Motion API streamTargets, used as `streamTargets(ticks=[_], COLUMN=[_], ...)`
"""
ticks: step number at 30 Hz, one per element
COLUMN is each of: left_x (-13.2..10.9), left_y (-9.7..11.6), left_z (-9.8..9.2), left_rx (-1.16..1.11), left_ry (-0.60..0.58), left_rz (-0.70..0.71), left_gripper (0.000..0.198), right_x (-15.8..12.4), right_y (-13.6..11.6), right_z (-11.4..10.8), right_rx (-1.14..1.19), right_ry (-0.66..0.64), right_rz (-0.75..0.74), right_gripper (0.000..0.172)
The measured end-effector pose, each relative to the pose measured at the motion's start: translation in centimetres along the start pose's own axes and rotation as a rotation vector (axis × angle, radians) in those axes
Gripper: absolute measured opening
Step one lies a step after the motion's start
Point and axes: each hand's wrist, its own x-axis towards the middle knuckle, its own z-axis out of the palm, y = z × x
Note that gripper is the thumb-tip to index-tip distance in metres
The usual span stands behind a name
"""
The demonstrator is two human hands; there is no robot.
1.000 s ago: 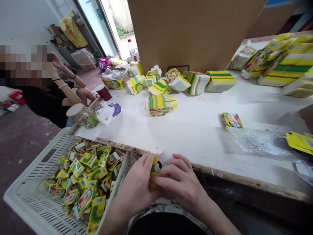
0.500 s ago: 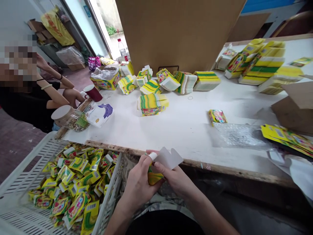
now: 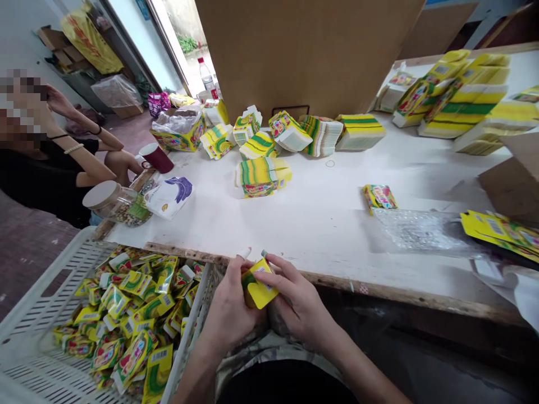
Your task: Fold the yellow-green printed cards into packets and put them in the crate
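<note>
Between my two hands, just in front of the table's near edge, is a small yellow and green carton (image 3: 261, 293), its yellow flap turned toward me. My left hand (image 3: 233, 306) grips the carton from the left, with a white covering on one fingertip. On the other side my right hand (image 3: 297, 297) has its fingers over the carton's top and right; one fingertip has a greenish-grey covering. Lower left of my hands, a white plastic basket (image 3: 191, 331) holds a heap of similar cartons (image 3: 138, 314).
On the white table (image 3: 295, 224) lie bundles of flat cartons (image 3: 259, 174), bubble wrap (image 3: 425, 230) and one carton (image 3: 379, 196). A jar (image 3: 126, 210) and a red mug (image 3: 158, 158) stand at the left, near a seated person (image 3: 46, 174). A large cardboard sheet (image 3: 303, 50) rises behind.
The carton has turned in my hands: its white inner flaps faced up before, and now a yellow printed flap shows. My right hand has moved over the carton's top. The view has shifted slightly.
</note>
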Motion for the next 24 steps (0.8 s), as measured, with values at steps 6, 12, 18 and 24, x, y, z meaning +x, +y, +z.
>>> streamTargets(ticks=[6, 12, 18, 24], left_x=[-0.2, -0.4, -0.8, -0.6], left_y=[-0.3, 0.3, 0.5, 0.8], left_z=[-1.8, -1.8, -1.6, -1.5], left_rx=[0.017, 0.098, 0.095, 0.103], left_ry=[-0.100, -0.049, -0.055, 0.002], left_rz=[0.012, 0.071, 0.053, 0.075], left_gripper=[0.074, 0.075, 0.076, 0.076], right_x=[0.9, 1.7, 1.4, 1.6], right_y=[-0.1, -0.8, -1.1, -1.7], right_z=[-2.5, -2.8, -2.6, -3.3], right_rx=[-0.033, -0.145, -0.143, -0.084], right_ry=[-0.245, -0.342, -0.367, -0.326], right_rz=[0.001, 0.010, 0.010, 0.036], right_gripper=[0.024, 0.027, 0.029, 0.033])
